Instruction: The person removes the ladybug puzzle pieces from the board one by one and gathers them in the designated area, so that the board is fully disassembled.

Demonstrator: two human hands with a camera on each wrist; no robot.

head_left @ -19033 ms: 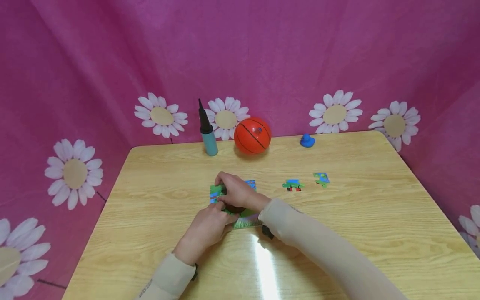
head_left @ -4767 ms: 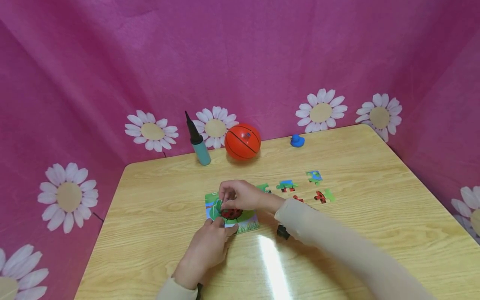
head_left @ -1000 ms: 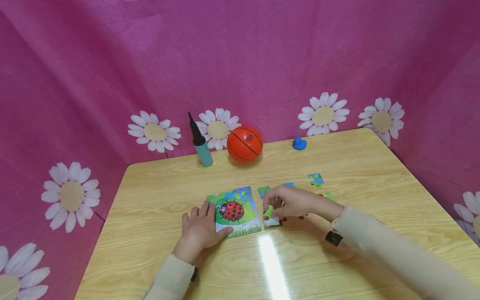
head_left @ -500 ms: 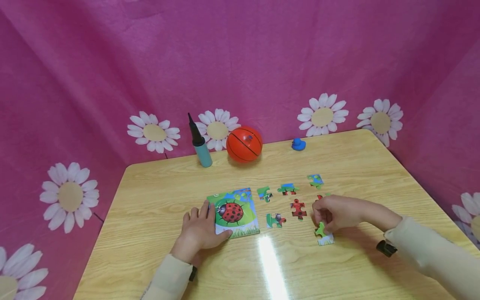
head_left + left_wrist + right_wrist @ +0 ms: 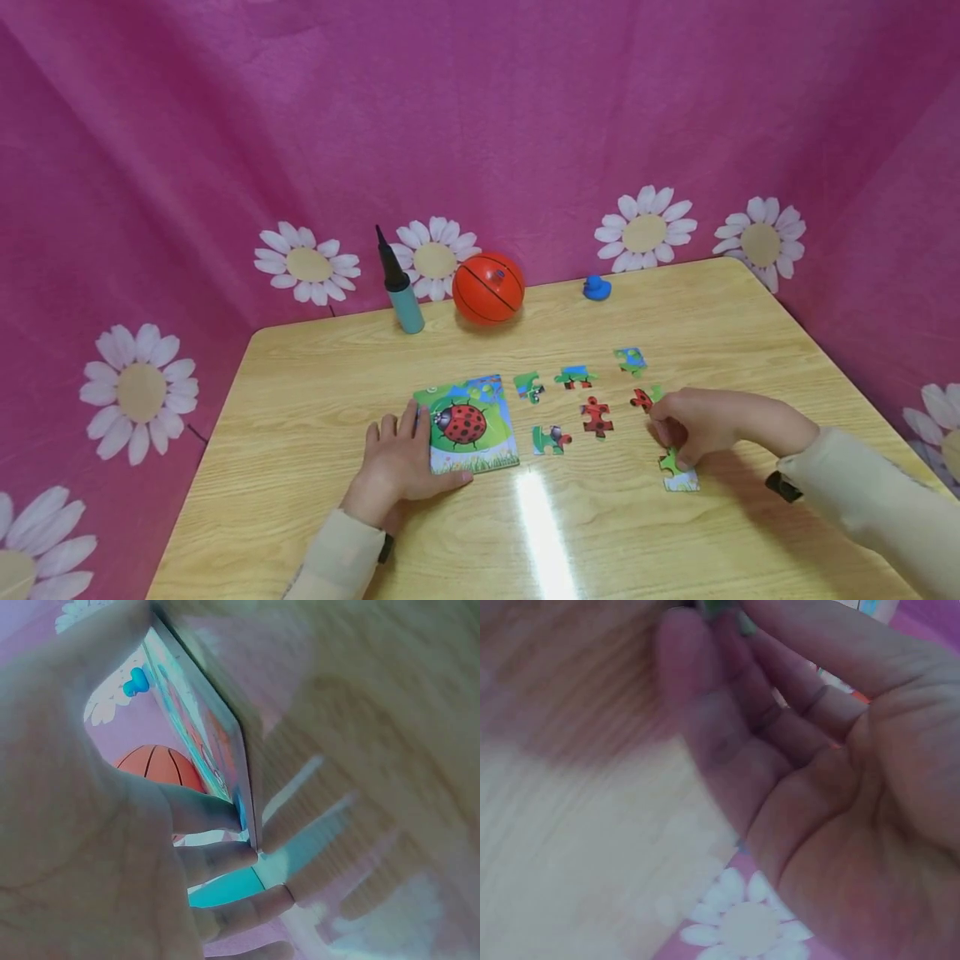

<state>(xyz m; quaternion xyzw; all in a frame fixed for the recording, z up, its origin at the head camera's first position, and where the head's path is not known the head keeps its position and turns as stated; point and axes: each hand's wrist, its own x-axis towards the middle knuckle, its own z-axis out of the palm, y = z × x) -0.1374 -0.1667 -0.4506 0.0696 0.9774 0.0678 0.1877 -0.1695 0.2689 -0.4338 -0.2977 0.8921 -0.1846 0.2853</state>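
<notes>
My left hand (image 5: pixel 395 462) lies with spread fingers along the left edge of a square puzzle board (image 5: pixel 487 429) printed with a red ladybird. From close up, the left wrist view has the fingers against the side of the board (image 5: pixel 241 769). Farther right, my right hand (image 5: pixel 701 423) pinches a green and white puzzle piece (image 5: pixel 681 481) down at the table, its upper part hidden by the fingers. Just beyond that hand is a red and green piece (image 5: pixel 642 400), partly covered. A red spotted piece (image 5: pixel 597 418) lies between board and right hand.
More loose pieces lie around: a green one (image 5: pixel 529 387), one with the ladybird's head (image 5: pixel 550 440), a blue and green one (image 5: pixel 576 377) and a corner piece (image 5: pixel 632 360). Behind stand a hand pump (image 5: pixel 406 304), an orange ball (image 5: pixel 489 288) and a blue rubber duck (image 5: pixel 597 288).
My right hand has carried the green and white piece rightward from beside the board, uncovering several pieces. The left hand has stayed at the board's left edge.
</notes>
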